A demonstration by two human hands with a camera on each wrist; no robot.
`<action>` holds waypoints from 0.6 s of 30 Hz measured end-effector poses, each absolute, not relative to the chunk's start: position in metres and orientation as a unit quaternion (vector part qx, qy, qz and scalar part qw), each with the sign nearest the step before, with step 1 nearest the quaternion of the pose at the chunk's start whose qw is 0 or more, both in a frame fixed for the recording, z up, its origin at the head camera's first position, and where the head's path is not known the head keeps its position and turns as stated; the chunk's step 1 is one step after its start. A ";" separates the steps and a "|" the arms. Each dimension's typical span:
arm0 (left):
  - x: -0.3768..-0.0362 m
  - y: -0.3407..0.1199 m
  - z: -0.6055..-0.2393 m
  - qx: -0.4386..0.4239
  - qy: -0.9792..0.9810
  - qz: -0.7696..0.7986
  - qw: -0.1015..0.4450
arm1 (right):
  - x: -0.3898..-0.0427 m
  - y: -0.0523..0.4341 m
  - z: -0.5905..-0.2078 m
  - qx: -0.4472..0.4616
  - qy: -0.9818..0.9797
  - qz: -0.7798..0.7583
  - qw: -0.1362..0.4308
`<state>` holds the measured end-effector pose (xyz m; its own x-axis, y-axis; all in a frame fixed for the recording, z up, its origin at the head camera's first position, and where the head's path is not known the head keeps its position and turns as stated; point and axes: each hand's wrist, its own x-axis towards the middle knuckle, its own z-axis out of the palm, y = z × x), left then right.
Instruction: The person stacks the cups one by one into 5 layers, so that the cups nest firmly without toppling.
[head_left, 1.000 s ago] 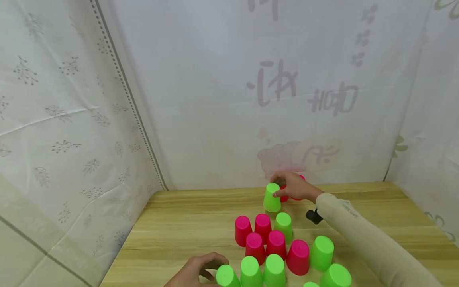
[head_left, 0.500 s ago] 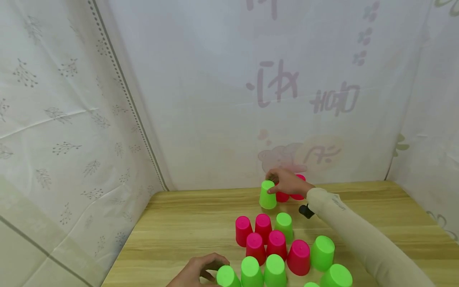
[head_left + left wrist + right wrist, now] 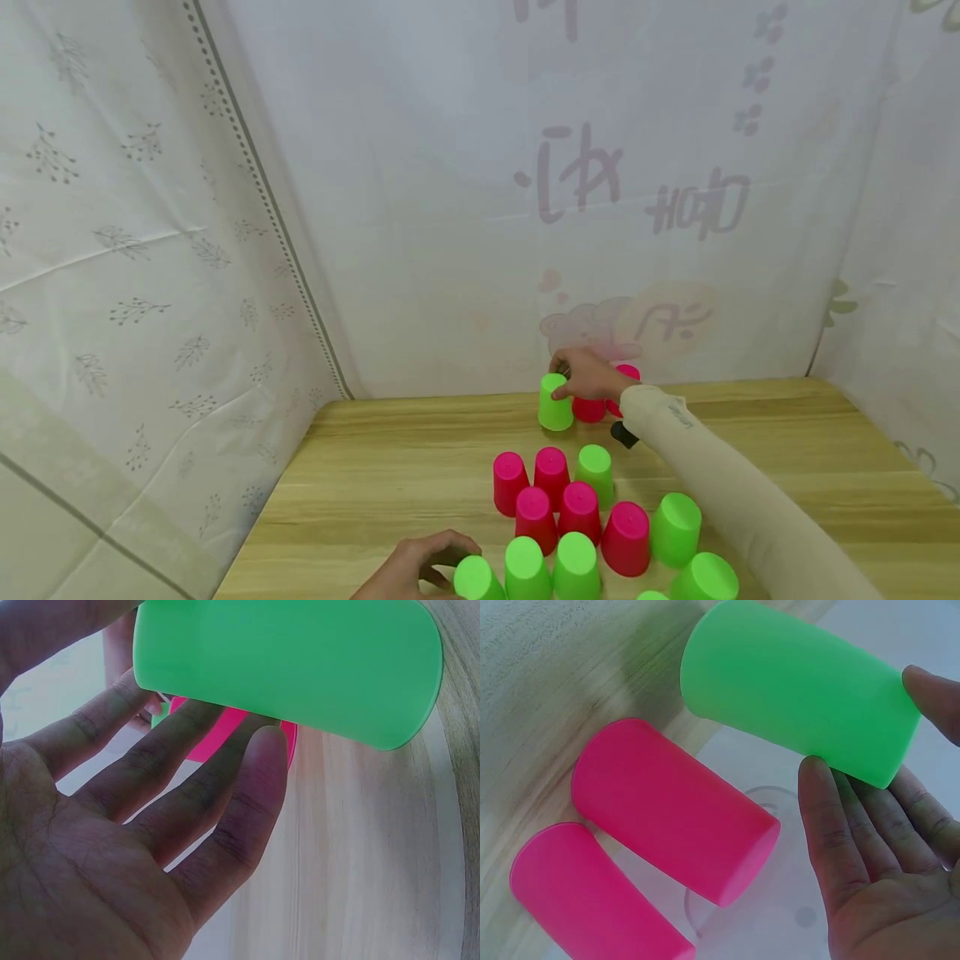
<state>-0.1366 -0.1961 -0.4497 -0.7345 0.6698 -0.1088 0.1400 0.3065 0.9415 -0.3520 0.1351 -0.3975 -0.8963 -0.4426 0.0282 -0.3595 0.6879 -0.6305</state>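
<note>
My right hand (image 3: 588,379) reaches to the back of the wooden table (image 3: 390,475) and grips the top of an upside-down green cup (image 3: 553,408). In the right wrist view thumb and fingers (image 3: 832,817) pinch that green cup (image 3: 795,712) at its closed end. Two pink cups (image 3: 667,802) stand right beside it, partly hidden behind the hand in the head view (image 3: 588,410). My left hand (image 3: 416,567) sits at the near edge, thumb and fingers (image 3: 247,795) loosely around another green cup (image 3: 285,667), the leftmost of the front row (image 3: 474,581).
A cluster of upside-down pink cups (image 3: 579,508) and green cups (image 3: 677,527) fills the middle and front of the table. White patterned curtains (image 3: 150,250) wall in the left, back and right sides. Bare wood lies to the left and far right.
My right hand carried its green cup back and to the left, down beside the two pink cups at the rear. The left hand stayed where it was.
</note>
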 end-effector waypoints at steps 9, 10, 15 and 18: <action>-0.137 -0.197 -0.452 0.267 0.762 0.532 0.255 | -0.358 0.127 -0.398 -0.208 0.927 -0.304 0.065; -0.136 -0.197 -0.452 0.266 0.762 0.532 0.255 | -0.358 0.127 -0.399 -0.206 0.928 -0.302 0.065; -0.135 -0.196 -0.451 0.269 0.764 0.531 0.249 | -0.360 0.125 -0.400 -0.202 0.933 -0.290 0.068; -0.135 -0.196 -0.451 0.272 0.764 0.532 0.245 | -0.361 0.124 -0.401 -0.201 0.936 -0.282 0.067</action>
<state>-0.1349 -0.1957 -0.4511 -0.7314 0.6766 -0.0855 0.1546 0.2866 0.9455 -0.3614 0.1236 -0.4011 -0.9101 -0.4142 -0.0119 -0.3385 0.7597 -0.5553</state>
